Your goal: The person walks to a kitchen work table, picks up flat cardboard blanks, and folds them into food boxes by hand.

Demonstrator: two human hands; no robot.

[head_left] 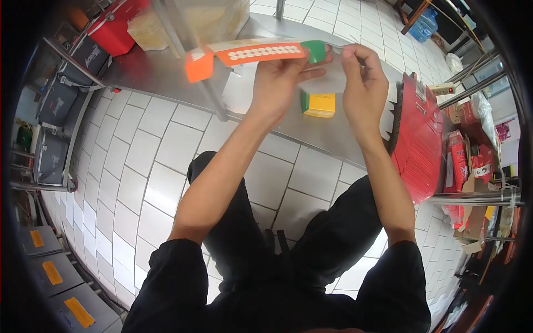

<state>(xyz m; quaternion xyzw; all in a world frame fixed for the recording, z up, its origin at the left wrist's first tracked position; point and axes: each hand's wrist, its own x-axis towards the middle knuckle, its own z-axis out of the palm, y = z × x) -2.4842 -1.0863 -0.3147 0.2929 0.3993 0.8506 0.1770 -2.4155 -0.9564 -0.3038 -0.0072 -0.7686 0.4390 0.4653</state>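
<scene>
My left hand [273, 89] grips a folded orange and green card strip [266, 54] from below, near its green end. White round dots run in rows along its orange face. Just right of the green end, my right hand [365, 83] has thumb and forefinger pinched together. A thin, pale or clear edge shows at those fingertips, too faint to name. Below and between the hands, a small yellow and green box [319, 105] rests on the metal table [322, 136]. White sheets [240, 89] lie partly hidden behind my left hand.
A stack of red flat packaging [417, 141] stands at the table's right end. Behind on the left are a plastic-wrapped yellowish block [189, 25] and a red container [116, 28]. A metal post [189, 50] rises at the table's front edge. Grey bins [83, 308] line the lower left.
</scene>
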